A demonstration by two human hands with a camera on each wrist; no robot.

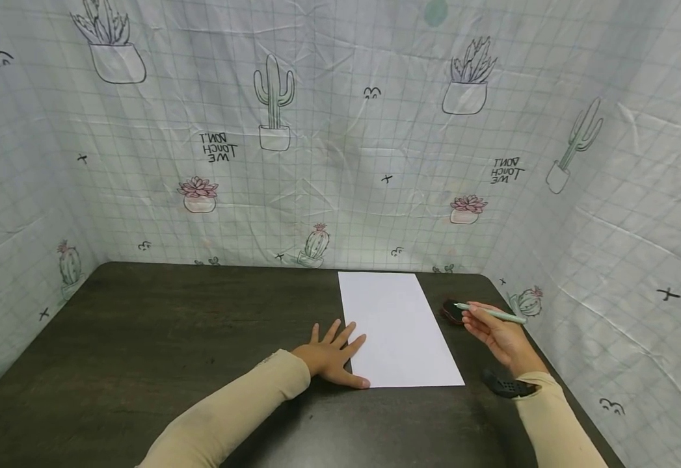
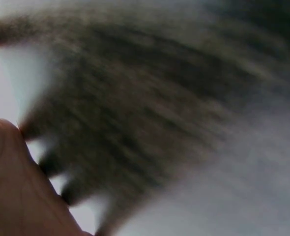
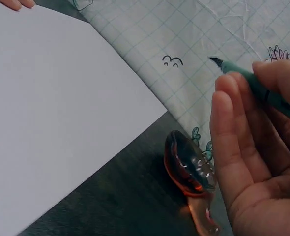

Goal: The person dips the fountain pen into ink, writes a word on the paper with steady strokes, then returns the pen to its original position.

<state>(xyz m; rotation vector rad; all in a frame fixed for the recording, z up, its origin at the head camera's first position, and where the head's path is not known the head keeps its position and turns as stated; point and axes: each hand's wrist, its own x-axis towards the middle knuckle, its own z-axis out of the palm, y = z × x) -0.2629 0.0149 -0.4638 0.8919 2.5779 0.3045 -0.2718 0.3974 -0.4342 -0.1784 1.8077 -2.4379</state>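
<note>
Green pen (image 1: 507,316): pinched, right hand (image 1: 501,337) | paper (image 1: 401,331): left hand (image 1: 331,361) splayed across edge | printed pot (image 1: 274,138): cactus (image 1: 273,97)

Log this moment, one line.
left hand: spread on left edge of paper | right hand: holds pen, tip off paper | paper: blank | dark glossy object: right of paper

Cloth-walled booth (image 1: 644,208), wider room unclear, dark table (image 1: 170,318), cactus-print fabric (image 1: 340,136) on three sides

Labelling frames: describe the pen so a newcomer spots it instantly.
On the dark table, find the white sheet, then the right hand beyond its right edge. That hand holds the pen: slim, green and dark-tipped, unlike the glossy, oval-headed object nearby.
</note>
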